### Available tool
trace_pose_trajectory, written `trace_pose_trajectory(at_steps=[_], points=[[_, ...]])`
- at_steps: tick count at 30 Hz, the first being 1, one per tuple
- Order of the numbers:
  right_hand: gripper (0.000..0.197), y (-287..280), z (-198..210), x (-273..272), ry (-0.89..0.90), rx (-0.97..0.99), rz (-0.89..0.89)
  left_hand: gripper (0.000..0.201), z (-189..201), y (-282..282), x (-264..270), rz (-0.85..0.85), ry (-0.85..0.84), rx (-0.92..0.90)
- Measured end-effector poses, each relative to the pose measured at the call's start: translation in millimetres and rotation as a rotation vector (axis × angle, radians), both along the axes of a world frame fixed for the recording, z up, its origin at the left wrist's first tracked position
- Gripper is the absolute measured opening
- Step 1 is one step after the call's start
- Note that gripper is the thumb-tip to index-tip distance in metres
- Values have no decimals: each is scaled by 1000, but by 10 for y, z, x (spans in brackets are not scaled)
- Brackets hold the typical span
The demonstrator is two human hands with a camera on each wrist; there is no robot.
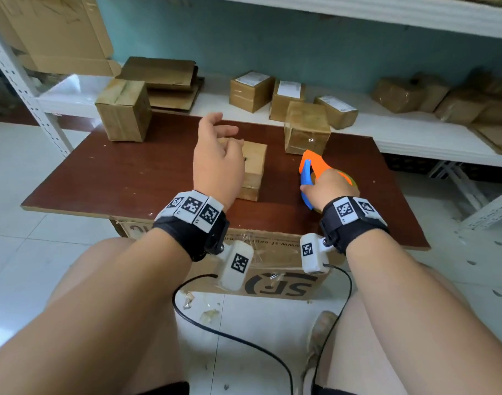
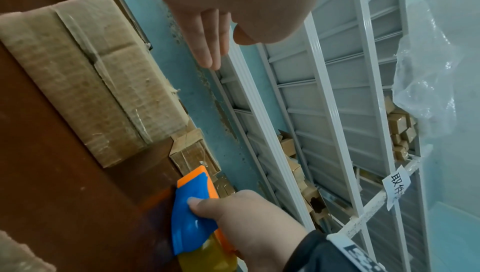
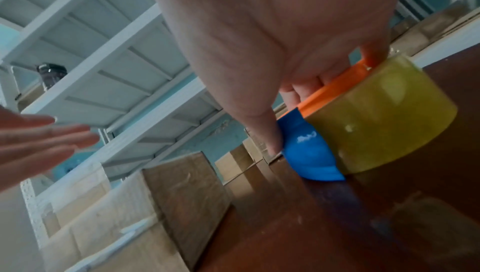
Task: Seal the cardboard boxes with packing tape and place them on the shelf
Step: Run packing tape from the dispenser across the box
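Note:
A small cardboard box (image 1: 255, 163) stands in the middle of the brown table (image 1: 130, 172). My left hand (image 1: 215, 155) hovers just above its near left corner with fingers straight and spread, holding nothing; the left wrist view shows those fingers (image 2: 207, 40) free in the air. To the right of the box, my right hand (image 1: 329, 186) grips an orange and blue tape dispenser (image 1: 311, 163) down at the table surface. The right wrist view shows its yellowish tape roll (image 3: 384, 116), my fingers curled through the orange frame and my thumb on the blue guard (image 3: 309, 153).
Two more taped boxes stand on the table, one at the back left (image 1: 124, 112) and one at the back right (image 1: 307, 129). Behind it, the white shelf (image 1: 415, 132) holds several labelled boxes (image 1: 251, 89) and flat cardboard (image 1: 164, 72). A big printed carton (image 1: 272, 266) supports the tabletop.

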State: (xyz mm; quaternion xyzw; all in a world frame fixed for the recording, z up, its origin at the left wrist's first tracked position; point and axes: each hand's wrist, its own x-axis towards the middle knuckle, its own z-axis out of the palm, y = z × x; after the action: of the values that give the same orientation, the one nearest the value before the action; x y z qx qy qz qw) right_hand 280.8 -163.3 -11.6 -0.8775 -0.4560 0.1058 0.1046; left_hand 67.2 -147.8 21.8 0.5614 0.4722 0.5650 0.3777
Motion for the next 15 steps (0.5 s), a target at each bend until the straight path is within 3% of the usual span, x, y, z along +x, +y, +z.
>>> trace_pose_trajectory(at_steps=[6, 11, 13, 15], points=[[34, -42, 121, 156, 390, 288, -69, 42, 8, -112, 1, -25, 9, -67], [14, -215, 359, -30, 1161, 656, -11, 36, 1, -114, 58, -59, -13, -99], [29, -304, 472, -157, 1539, 708, 82, 37, 30, -154, 97, -113, -68, -126], [37, -396, 580, -322, 1804, 677, 135, 36, 50, -189, 138, -146, -106, -125]])
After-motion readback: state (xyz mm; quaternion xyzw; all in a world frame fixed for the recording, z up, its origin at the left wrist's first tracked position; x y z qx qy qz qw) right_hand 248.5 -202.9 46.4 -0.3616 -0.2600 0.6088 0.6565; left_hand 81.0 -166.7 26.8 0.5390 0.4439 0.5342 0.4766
